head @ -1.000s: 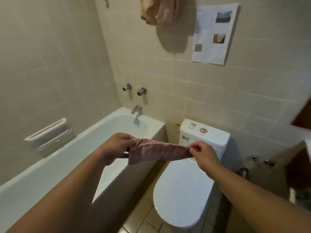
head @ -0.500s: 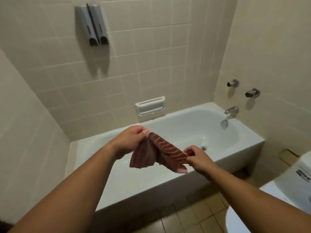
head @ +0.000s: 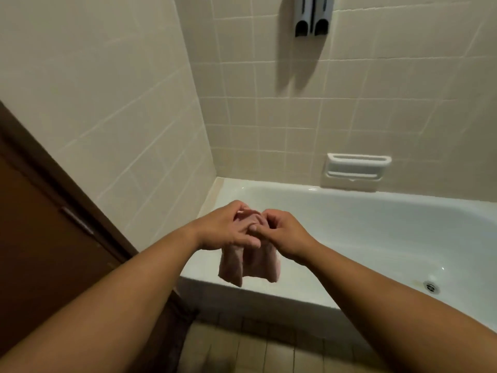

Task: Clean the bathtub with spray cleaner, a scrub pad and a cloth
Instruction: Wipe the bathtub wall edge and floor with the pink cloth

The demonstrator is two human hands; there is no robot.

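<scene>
**Cloth bunched between both hands above the near rim of the bathtub**

Head view, looking forward and down. The left hand (head: 228,228) and right hand (head: 283,234) meet just below the centre of the view, their fingers touching. Both have their fingers curled round the gathered top of a pinkish cloth (head: 248,267), so each hand holds the cloth tightly. The cloth hangs from them toward 6 o'clock in two loose folds. Its lower edge shows in front of the near rim of the white bathtub (head: 376,238), at the tub's left end, and whether it touches the rim cannot be told. The basin stretches from the hands toward 3 o'clock, with the drain (head: 430,287) at about 4 o'clock from them. A white soap dish (head: 359,168) is set in the tiled wall at 2 o'clock, just above the far rim. A grey twin dispenser (head: 313,18) is mounted on the wall at 12 o'clock, at the top edge. A brown door (head: 40,238) fills the 9 o'clock side. Floor tiles (head: 269,351) lie at 6 o'clock, between the forearms.
</scene>
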